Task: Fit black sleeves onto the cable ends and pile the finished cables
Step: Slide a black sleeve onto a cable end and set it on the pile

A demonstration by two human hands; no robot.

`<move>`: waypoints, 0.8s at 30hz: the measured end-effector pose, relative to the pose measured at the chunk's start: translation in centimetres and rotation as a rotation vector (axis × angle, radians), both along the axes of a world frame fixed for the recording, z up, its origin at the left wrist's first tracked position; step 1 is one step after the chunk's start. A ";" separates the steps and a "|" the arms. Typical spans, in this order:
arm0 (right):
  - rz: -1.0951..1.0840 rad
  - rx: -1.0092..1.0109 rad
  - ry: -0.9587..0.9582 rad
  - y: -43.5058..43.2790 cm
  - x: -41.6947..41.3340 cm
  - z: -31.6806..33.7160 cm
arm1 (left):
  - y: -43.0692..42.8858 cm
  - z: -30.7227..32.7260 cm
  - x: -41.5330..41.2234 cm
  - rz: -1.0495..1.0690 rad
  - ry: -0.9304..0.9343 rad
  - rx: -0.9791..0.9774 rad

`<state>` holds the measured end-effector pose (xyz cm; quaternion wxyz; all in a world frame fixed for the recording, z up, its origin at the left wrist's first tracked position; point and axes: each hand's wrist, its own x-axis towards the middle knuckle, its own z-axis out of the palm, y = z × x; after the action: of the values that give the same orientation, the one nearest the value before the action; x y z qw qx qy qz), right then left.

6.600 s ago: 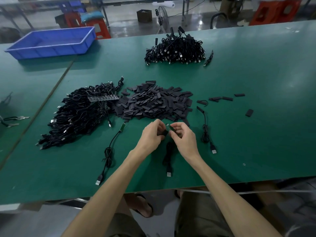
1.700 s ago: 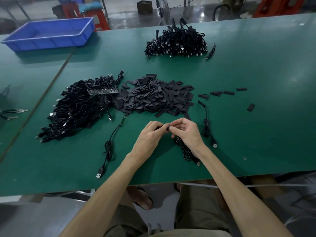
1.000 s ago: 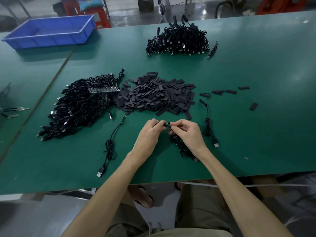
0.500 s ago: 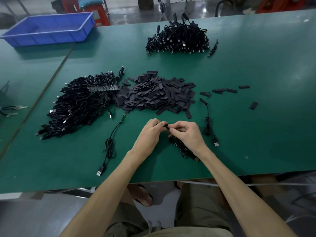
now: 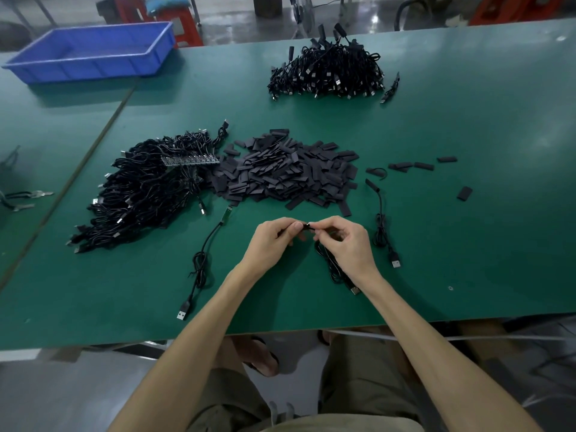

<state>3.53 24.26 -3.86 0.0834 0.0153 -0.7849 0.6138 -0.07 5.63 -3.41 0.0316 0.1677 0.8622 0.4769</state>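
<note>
Black sleeve (image 5: pixel 307 226) and cable (image 5: pixel 335 269) end pinched between two hands close to the desk's (image 5: pixel 467 126) near edge.
Left hand (image 5: pixel 272 241) and right hand (image 5: pixel 347 244) almost touching, left fingertips curled on the sleeve, right on the cable's end; how far on, too small to tell. Rest of the cable trailing under the right wrist toward the near edge. Loose sleeves (image 5: pixel 280 173) heaped just beyond the hands, tangled cables (image 5: pixel 146 194) to their left, another cable pile (image 5: pixel 327 73) near the far edge.
</note>
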 end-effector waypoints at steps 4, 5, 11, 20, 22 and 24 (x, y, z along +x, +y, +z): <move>-0.010 0.031 0.026 -0.1 0.1 0.2 | -0.3 0.1 -0.3 -0.030 0.020 -0.006; -0.008 0.049 0.029 -0.1 0.2 0.2 | -0.4 0.1 -0.4 -0.026 0.024 0.009; 0.007 0.144 0.056 -0.7 0.2 0.0 | -0.8 -0.3 -0.5 0.003 0.047 0.036; 0.008 0.278 0.133 -0.9 0.2 -0.2 | -0.5 -0.6 -0.5 0.052 0.055 0.020; 0.010 0.304 0.138 -0.9 0.2 -0.2 | -0.4 -0.7 -0.4 0.059 0.058 0.008; 0.014 0.328 0.140 -0.8 0.1 -0.1 | -0.3 -0.7 -0.3 0.065 0.065 -0.003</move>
<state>3.66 23.42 -4.00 0.1302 0.0771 -0.8667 0.4753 -0.41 5.35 -4.09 -0.0118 0.1552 0.8685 0.4706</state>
